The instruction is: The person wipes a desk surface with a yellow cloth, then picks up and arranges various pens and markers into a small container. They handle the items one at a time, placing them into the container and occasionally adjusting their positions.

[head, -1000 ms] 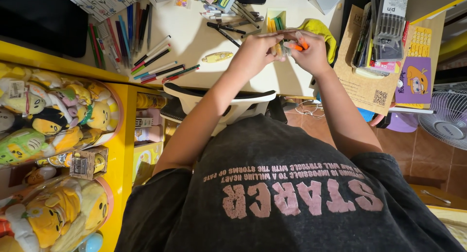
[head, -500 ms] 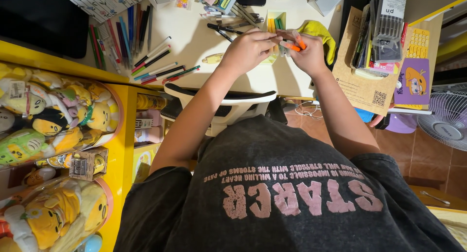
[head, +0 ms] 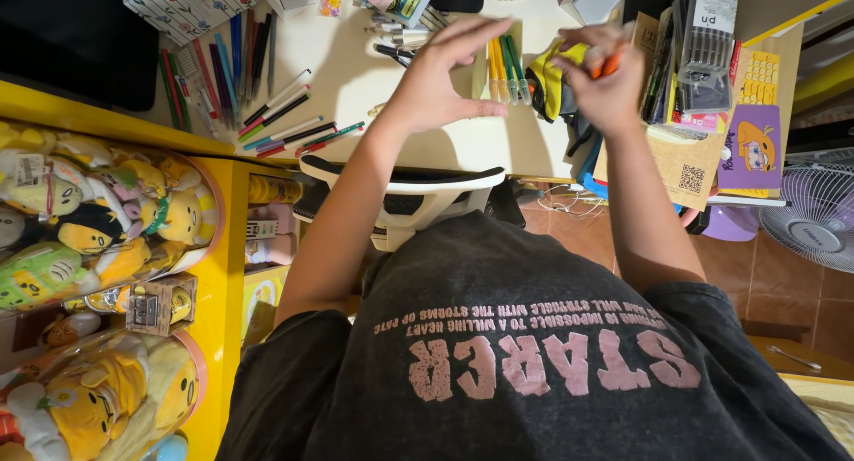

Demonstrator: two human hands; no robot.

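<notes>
Orange marker [head: 608, 64] | right hand [head: 605, 80] pulled it rightward | left hand [head: 433, 85] let go

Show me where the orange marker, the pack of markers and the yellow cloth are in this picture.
orange marker [head: 608, 65], head view, on the orange barrel showing between the right hand's fingers.
pack of markers [head: 503, 68], head view, on the middle of the coloured barrels.
yellow cloth [head: 553, 80], head view, on its bunched yellow fold.
</notes>
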